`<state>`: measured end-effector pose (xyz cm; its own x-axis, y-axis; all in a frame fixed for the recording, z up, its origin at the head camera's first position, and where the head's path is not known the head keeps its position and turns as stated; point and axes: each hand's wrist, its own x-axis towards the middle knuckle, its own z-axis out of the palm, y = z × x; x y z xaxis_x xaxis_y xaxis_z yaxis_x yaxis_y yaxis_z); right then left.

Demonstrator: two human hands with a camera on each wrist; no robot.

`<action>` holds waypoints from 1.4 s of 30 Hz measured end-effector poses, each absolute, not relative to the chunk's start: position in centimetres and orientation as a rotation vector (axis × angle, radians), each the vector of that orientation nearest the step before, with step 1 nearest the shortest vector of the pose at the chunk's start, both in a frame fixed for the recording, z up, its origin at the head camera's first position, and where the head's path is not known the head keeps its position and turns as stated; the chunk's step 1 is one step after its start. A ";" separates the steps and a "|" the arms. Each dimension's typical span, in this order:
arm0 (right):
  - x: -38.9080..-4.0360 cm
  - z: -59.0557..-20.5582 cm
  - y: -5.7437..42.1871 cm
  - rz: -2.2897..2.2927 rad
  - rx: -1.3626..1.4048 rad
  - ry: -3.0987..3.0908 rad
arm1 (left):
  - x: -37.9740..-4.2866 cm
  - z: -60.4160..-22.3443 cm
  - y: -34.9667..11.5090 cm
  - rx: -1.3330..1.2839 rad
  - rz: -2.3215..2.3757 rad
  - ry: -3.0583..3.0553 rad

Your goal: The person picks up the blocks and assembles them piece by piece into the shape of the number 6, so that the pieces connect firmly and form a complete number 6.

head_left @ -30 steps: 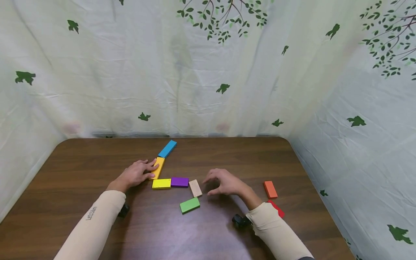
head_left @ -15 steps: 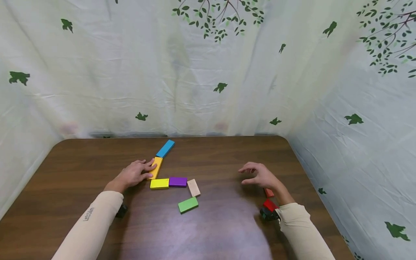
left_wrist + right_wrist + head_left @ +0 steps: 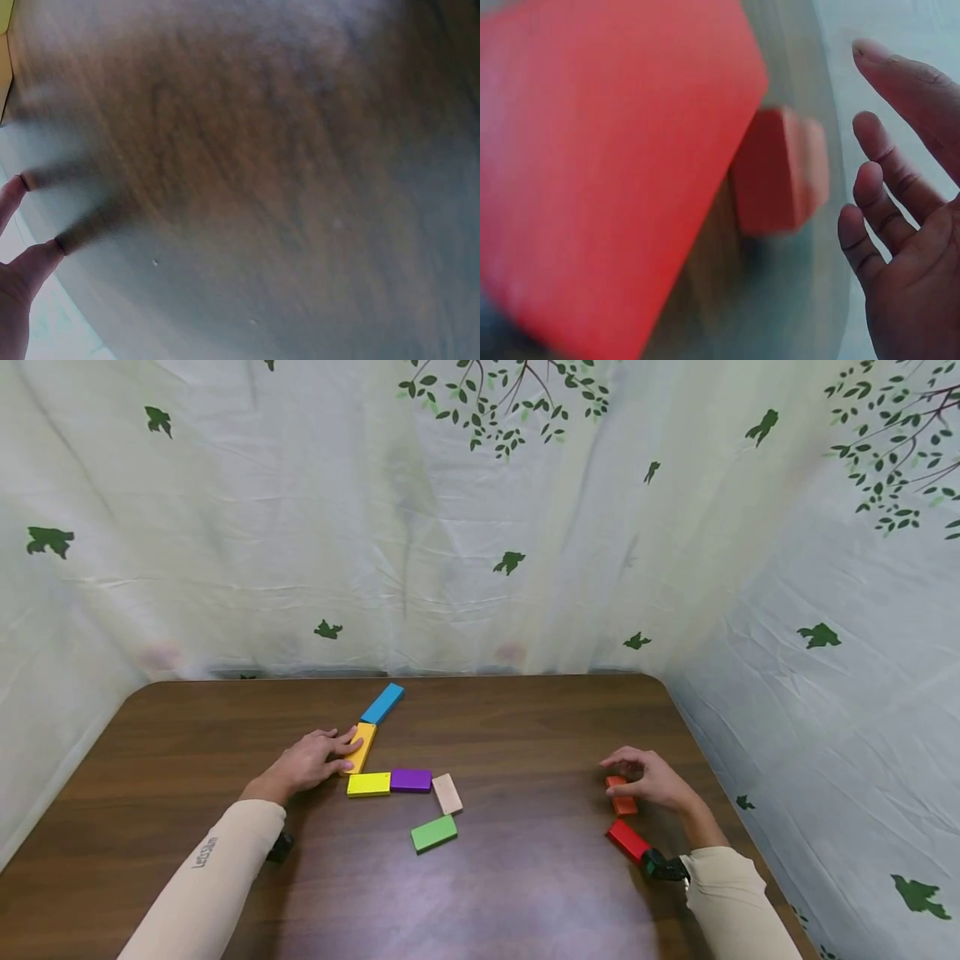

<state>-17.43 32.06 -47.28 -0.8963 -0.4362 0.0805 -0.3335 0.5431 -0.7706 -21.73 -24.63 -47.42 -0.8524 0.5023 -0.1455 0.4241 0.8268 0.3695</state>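
My left hand (image 3: 311,762) rests its fairly straight fingers on an orange-yellow block (image 3: 362,750) at the left. A blue block (image 3: 382,702) meets its far end, and a yellow block (image 3: 368,785) its near end. My right hand (image 3: 651,777) is over an orange block (image 3: 625,807) at the right, fingers loosely bent and spread. In the right wrist view, the fingers (image 3: 900,176) appear apart from that orange block (image 3: 763,176). A red block (image 3: 627,840) lies just nearer, beside the wrist camera, and fills much of the right wrist view.
A purple block (image 3: 410,781) continues from the yellow one, followed by a beige block (image 3: 447,794) and a green block (image 3: 433,834), both set at angles. They lie on a brown wooden table (image 3: 480,902). A leaf-patterned white curtain (image 3: 450,610) hangs behind it.
My right hand has moved from beside the beige block across to the orange block at the right. The left hand stays on the orange-yellow block. No block has visibly moved.
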 end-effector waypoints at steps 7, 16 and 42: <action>-16.7 -48.0 33.7 -1.252 -0.567 2.622 | -21.7 -47.3 -24.7 0.717 0.489 2.781; -15.9 -48.0 34.5 -1.212 -0.516 2.579 | -21.7 -47.2 -24.5 0.753 0.490 2.773; -15.9 -47.6 32.8 -0.994 -0.454 2.598 | -21.7 -47.1 -24.6 0.715 0.488 2.769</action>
